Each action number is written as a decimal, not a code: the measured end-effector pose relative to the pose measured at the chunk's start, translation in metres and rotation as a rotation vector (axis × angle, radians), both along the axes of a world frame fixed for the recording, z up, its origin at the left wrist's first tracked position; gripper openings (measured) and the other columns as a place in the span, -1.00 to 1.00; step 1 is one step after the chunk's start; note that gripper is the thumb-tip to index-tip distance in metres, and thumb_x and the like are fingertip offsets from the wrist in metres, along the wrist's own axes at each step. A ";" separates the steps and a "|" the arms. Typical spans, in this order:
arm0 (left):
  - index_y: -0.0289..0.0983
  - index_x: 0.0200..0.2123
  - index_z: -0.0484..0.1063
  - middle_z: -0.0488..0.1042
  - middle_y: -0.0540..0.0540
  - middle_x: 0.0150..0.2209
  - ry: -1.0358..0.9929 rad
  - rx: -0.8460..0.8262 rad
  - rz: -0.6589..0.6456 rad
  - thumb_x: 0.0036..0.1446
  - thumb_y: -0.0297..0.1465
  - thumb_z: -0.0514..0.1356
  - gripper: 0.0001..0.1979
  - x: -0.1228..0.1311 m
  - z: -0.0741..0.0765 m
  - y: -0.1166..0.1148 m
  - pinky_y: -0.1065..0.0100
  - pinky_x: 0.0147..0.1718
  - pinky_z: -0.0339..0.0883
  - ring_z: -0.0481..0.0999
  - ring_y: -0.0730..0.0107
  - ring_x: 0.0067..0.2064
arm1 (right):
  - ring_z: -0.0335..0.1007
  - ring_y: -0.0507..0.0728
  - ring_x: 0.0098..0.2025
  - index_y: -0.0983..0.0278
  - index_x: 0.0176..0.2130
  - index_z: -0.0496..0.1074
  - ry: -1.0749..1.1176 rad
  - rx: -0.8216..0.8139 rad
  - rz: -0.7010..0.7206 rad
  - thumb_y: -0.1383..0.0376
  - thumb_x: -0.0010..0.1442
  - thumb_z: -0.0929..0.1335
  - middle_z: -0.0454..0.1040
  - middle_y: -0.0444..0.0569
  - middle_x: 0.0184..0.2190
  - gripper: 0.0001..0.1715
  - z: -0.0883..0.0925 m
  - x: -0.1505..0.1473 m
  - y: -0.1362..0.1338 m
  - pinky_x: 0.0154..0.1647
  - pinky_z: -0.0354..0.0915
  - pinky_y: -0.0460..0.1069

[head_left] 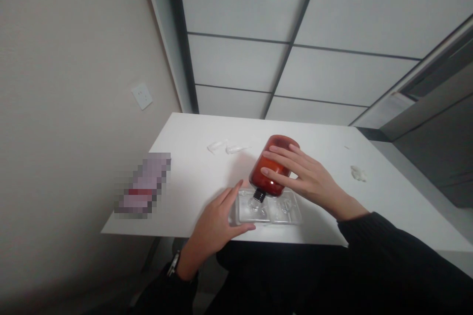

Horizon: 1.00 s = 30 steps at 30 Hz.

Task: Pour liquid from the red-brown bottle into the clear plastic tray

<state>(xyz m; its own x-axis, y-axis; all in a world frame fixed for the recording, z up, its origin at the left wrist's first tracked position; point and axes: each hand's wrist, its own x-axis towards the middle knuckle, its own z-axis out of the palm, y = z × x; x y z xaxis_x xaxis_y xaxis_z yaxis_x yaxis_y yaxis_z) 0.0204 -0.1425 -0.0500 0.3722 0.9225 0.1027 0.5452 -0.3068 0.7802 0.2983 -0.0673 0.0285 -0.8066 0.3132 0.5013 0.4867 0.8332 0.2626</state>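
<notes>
My right hand [308, 177] grips an amber-red bottle [271, 160], tipped neck-down so its dark mouth points into a clear plastic tray [286, 214]. The tray has compartments and lies at the near edge of the white table [192, 177]. My left hand [218, 221] rests at the tray's left end, thumb along its front rim and fingers on its side, steadying it. A watch shows on my left wrist.
Two small clear plastic pieces [227, 147] lie farther back on the table. A crumpled clear bit [357, 173] lies at the right. A blurred pink-and-red item [142, 187] sits near the table's left edge. A wall with a socket [142, 96] stands to the left.
</notes>
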 end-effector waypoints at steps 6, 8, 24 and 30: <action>-0.14 0.50 0.14 0.36 -0.23 0.44 0.006 0.004 0.005 0.15 -0.19 0.51 -0.04 0.000 -0.001 0.000 -0.08 0.40 0.32 0.41 -0.07 0.42 | 0.27 0.21 0.48 -0.02 0.52 0.09 -0.006 -0.008 0.014 0.65 0.30 0.39 0.40 0.03 0.41 0.04 0.002 -0.002 -0.001 0.48 0.30 0.25; -0.12 0.51 0.14 0.36 -0.23 0.44 0.010 0.013 0.002 0.16 -0.19 0.50 -0.04 0.000 -0.002 0.000 -0.08 0.40 0.32 0.41 -0.07 0.42 | 0.27 0.21 0.48 -0.05 0.54 0.05 0.005 -0.019 0.018 0.66 0.29 0.41 0.38 0.02 0.42 0.10 0.002 -0.002 -0.001 0.49 0.29 0.25; -0.19 0.47 0.19 0.43 -0.26 0.38 0.008 0.032 0.007 0.14 -0.17 0.52 -0.06 0.001 -0.001 -0.001 -0.04 0.38 0.34 0.45 -0.04 0.38 | 0.20 0.20 0.51 -0.06 0.54 0.01 -0.065 -0.017 0.010 0.67 0.31 0.36 0.32 -0.03 0.46 0.09 0.011 -0.001 -0.006 0.53 0.23 0.27; -0.14 0.49 0.16 0.45 -0.24 0.36 0.004 0.046 0.007 0.16 -0.16 0.51 -0.05 0.001 0.000 -0.002 -0.04 0.34 0.39 0.49 -0.04 0.34 | 0.18 0.20 0.53 0.02 0.48 0.17 -0.110 0.045 0.011 0.67 0.31 0.37 0.33 -0.01 0.46 -0.04 0.014 0.001 -0.007 0.54 0.21 0.24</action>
<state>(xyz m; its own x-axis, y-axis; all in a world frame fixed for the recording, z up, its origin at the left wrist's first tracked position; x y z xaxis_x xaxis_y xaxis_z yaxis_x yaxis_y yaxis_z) 0.0216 -0.1443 -0.0502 0.3663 0.9193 0.1436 0.5509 -0.3387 0.7628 0.2990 -0.0744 0.0421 -0.8606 0.2836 0.4231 0.4441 0.8245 0.3506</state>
